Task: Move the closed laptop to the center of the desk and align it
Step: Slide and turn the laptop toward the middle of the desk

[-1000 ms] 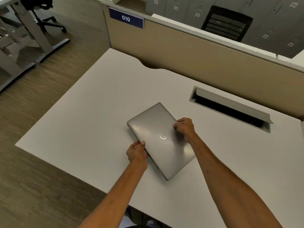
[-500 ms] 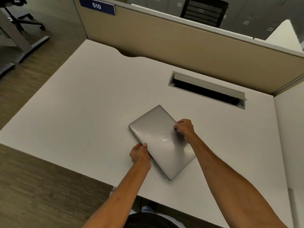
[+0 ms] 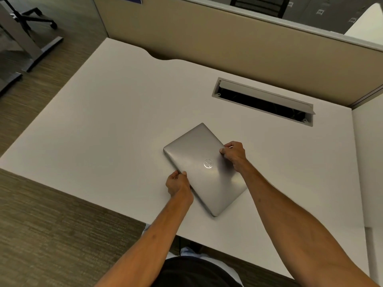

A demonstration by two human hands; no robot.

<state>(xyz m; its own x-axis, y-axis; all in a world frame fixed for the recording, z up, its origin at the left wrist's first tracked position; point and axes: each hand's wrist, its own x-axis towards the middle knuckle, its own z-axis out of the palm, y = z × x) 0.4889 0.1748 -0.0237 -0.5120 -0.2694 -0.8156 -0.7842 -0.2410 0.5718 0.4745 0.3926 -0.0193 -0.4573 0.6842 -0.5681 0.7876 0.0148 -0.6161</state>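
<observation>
Beyond laptop [image 3: 204, 168]: open cable tray [image 3: 263, 101].

Soft, even overhead light, rather dim and warm. A pale glare patch lies on the laptop [image 3: 204, 168] lid at frame centre. Shadows on the desk [image 3: 103, 121] are faint. Straight edges bow toward the frame borders; the upper left corner looks slightly soft.

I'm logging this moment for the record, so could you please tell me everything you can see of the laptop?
The laptop is silver-grey, metallic-looking with a soft sheen, rounded corners and a round logo at the middle of its lid. It is closed and lies flat on the white desk, turned at an angle to the desk's edges. The left hand grips its near-left long edge; the right hand grips the opposite edge.
</observation>
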